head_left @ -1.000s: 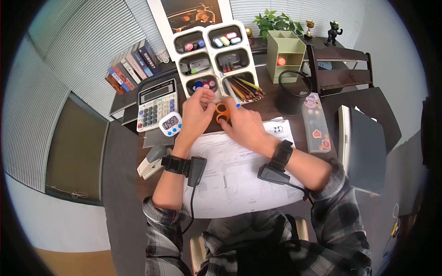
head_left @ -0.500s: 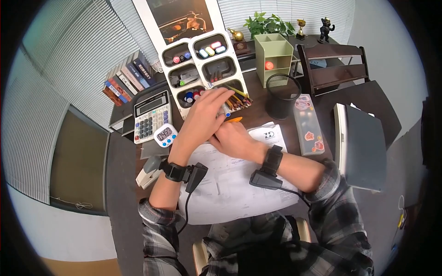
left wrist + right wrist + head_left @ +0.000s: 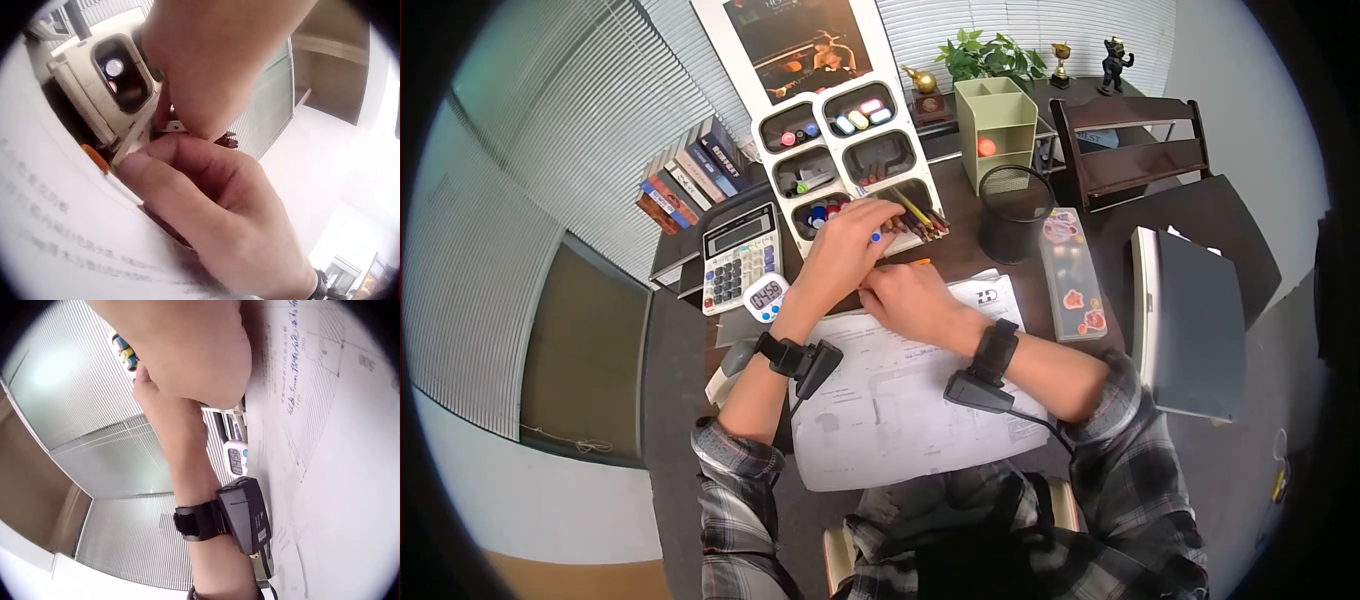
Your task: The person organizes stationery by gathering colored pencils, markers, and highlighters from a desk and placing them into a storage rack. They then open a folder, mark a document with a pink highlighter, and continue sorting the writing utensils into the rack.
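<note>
My left hand reaches over the front of the white desk organizer, at its pencil compartment. It holds a marker; the marker's blue end shows by the thumb. Just below it, my right hand is over the top edge of the paper, thumb and forefinger drawn together in the left wrist view. A strip of the orange scissors handle shows beyond its knuckles; the rest is hidden. Whether the right fingers grip the scissors I cannot tell. Colored pencils stick out of the organizer beside the left fingertips.
Printed sheets cover the near desk. A calculator, a white timer and a stapler stand left. On the right are a black mesh pen cup, a clear pencil case and a green holder.
The left hand has reached right and forward over the organizer's front, and the marker has shifted left with it. The right hand has drawn back slightly; most of the orange handles are now hidden.
</note>
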Demonstrator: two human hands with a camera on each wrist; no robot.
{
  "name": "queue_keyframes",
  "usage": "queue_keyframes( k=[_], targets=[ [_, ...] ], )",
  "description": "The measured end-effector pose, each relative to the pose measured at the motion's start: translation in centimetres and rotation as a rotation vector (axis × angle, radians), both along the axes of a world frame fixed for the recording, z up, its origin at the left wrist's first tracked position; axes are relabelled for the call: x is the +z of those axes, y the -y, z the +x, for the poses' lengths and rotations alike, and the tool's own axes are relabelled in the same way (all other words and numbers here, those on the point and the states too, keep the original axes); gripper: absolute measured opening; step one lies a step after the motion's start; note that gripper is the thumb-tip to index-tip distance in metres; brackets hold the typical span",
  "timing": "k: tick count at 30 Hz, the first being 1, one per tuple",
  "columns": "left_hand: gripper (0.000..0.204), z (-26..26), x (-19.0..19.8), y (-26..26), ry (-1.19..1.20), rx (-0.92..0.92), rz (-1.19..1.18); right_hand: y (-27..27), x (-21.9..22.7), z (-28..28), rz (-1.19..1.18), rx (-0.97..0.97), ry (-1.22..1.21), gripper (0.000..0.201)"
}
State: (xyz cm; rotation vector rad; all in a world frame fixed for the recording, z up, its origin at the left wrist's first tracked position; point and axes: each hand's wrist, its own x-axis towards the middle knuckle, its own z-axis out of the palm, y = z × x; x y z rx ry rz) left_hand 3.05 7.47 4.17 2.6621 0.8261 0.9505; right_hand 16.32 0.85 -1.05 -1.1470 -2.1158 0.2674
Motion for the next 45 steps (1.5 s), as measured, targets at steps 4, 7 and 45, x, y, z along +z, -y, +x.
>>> queue_keyframes(
  k=[4, 7, 45],
  targets=[
    [0.029, -0.6, -0.4, 0.1, 0.069, 0.013, 0.062, 0.2, 0.3, 1.5, -0.051, -0.012, 0.062, 0.017],
    [0.029, -0.3, -1.1, 0.2, 0.139, 0.037, 0.076, 0.1, 0.2, 3.1, -0.048, -0.047, 0.053, 0.02],
    [0.037, -0.9, -4.5, 0.8, 0.391, 0.128, 0.136, -1.4, 1.0, 3.8, 0.112, -0.187, -0.399, 0.041]
  ],
)
